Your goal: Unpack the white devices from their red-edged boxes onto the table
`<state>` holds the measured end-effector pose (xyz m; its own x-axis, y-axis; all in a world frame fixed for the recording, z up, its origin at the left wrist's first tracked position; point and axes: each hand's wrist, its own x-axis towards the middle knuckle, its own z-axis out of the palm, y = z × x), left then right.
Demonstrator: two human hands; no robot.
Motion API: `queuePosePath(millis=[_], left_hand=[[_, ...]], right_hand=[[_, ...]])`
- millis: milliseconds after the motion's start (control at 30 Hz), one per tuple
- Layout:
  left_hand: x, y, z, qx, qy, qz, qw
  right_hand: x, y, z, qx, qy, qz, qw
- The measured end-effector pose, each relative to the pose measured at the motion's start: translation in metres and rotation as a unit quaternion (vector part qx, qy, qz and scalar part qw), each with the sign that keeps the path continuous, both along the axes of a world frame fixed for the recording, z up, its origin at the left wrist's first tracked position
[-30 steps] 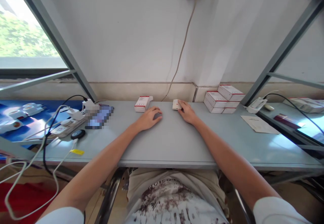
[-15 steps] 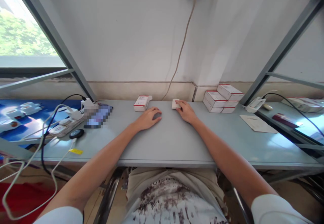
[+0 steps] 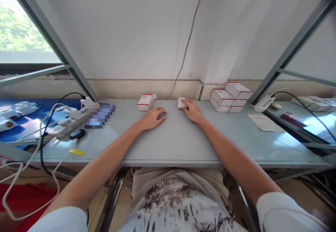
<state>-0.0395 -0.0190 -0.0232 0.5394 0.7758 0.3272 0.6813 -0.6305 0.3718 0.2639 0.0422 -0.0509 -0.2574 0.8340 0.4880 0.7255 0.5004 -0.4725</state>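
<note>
Now the right hand [image 3: 192,111] reaches far over the tabletop [image 3: 173,144], its fingers closing on a small white device [image 3: 181,103] near the wall, while the left hand [image 3: 152,118] lies flat and empty, probably for support, just beside a white box [image 3: 145,102].

view tipped up slightly, hands unmoved

At the right of the frame a stack of white boxes [image 3: 231,99] stands on the grey worktop [image 3: 173,144], a paper sheet [image 3: 265,123] nearer the lower right. A power strip [image 3: 65,125] with cables lies at the left.
</note>
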Motion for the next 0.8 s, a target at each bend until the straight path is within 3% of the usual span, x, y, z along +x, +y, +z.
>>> queuePosePath(millis=[800], left_hand=[[0.0025, -0.0035, 0.0055, -0.001, 0.001, -0.006, 1.000]], right_hand=[[0.0010, -0.0001, 0.0011, -0.006, -0.005, -0.007, 1.000]])
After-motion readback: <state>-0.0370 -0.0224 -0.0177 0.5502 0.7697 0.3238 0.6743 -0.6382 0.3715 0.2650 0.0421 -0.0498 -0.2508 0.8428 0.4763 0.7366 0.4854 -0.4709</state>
